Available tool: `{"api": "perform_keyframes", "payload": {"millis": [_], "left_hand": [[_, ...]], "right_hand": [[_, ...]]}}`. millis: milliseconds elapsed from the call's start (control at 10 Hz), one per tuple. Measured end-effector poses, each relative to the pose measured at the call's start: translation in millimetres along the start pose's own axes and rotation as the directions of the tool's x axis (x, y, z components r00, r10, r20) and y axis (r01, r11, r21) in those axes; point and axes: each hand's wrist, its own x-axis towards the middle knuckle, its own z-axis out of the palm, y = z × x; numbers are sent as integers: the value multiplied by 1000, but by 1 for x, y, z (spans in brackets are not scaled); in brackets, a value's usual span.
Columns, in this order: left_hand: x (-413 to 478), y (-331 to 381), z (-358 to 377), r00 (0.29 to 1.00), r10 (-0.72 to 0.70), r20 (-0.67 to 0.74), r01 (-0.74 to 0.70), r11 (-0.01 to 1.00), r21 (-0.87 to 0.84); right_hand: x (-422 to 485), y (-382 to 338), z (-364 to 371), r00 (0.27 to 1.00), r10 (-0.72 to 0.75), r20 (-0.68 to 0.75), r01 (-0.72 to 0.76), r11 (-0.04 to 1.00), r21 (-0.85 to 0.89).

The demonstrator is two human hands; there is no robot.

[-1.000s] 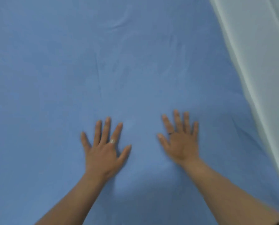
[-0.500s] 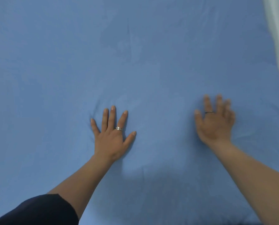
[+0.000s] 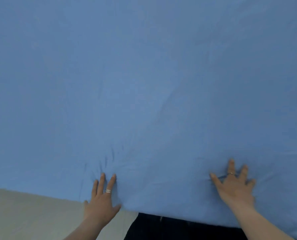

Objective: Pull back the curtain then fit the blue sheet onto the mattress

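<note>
Both hands, left [image 3: 101,201] and right [image 3: 234,186], are spread flat on the sheet [image 3: 144,84], smoothing it near the edge. Probably needs tucking under next.

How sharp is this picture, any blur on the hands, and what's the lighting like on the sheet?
Head view: the right hand is smeared by motion blur, fingertips ghosted; the left hand is crisper, its ring readable. Head view: light on the blue sheet is soft and even, no glare, only faint shadows in the creases by the fingers.
</note>
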Motion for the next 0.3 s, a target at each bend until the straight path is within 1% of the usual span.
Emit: {"api": "perform_keyframes", "payload": {"millis": [100, 200, 300], "left_hand": [[-15, -15, -23, 988, -29, 154, 52, 988, -144], [-28, -13, -50, 965, -70, 252, 144, 946, -289], [-46, 10, -100, 978, 5, 207, 79, 916, -393]], "right_hand": [[-7, -29, -33, 989, -20, 144, 12, 998, 58], [-30, -64, -58, 950, -160, 270, 165, 986, 5], [-67, -104, -89, 897, -341, 280, 343, 938, 45]]}}
